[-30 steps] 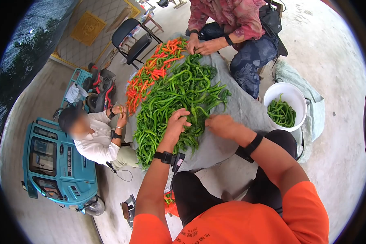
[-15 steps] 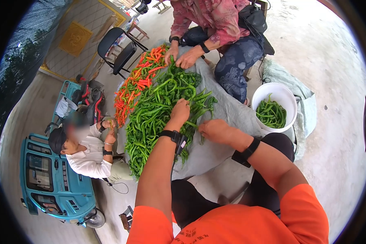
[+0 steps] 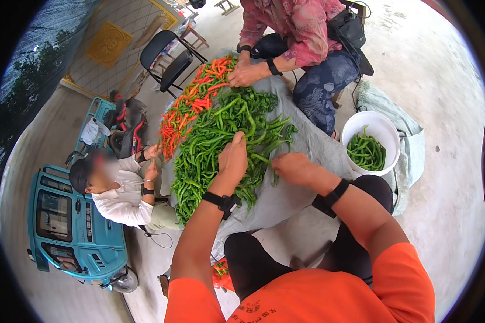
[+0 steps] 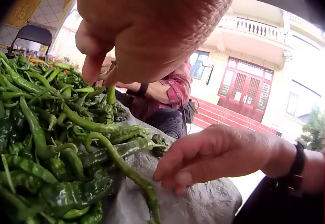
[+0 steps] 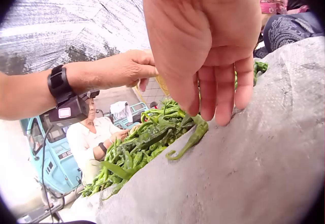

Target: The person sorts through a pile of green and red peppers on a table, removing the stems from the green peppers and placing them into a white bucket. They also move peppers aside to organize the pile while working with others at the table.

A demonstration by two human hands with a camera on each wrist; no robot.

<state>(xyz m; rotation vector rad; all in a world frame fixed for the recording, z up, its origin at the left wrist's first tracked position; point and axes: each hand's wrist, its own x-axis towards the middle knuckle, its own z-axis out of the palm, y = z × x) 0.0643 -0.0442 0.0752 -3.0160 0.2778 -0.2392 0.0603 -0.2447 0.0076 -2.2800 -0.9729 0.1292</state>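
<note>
A heap of green chili peppers point(image 3: 205, 156) lies on a grey sheet point(image 3: 320, 145). My left hand point(image 3: 233, 159) is over its near side. In the left wrist view, its thumb and finger pinch the stem end of a green chili pepper point(image 4: 110, 96) that hangs down from them. My right hand point(image 3: 296, 168) is low at the heap's right edge. Its fingers point(image 5: 224, 94) reach down, fairly straight and relaxed, beside a loose chili pepper point(image 5: 192, 138) on the sheet. No pepper shows in its grip.
Red and orange peppers point(image 3: 191, 105) lie along the far left. A white bucket point(image 3: 389, 129) with some green peppers stands at the right. One person in pink point(image 3: 312, 27) sits opposite, another in white point(image 3: 125, 204) at the left. A blue vehicle point(image 3: 78, 226) stands behind.
My left hand, spread above the heap a second ago, has come down with its fingers drawn together. The right hand has stayed near the heap's edge. The head view has shifted slightly.
</note>
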